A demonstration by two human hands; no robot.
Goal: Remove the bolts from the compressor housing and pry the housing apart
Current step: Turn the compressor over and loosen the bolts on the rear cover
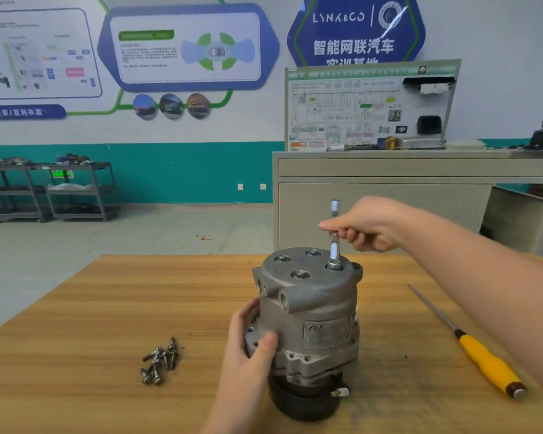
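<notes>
A grey metal compressor housing (pixel 311 311) stands upright on the wooden table (pixel 91 324), its black pulley end down. My left hand (pixel 250 343) grips its lower left side, thumb across the front. My right hand (pixel 369 225) pinches a slim metal socket tool (pixel 334 245) that stands upright in a bolt hole at the right of the housing's top face. Three other recessed holes show in the top face. Several loose bolts (pixel 159 361) lie in a pile on the table to the left.
A yellow-handled screwdriver (pixel 480 355) lies on the table to the right, under my right forearm. Beyond the table stand a beige cabinet (pixel 383 195) with a wiring display board and, at far left, metal shelf racks (pixel 51 192).
</notes>
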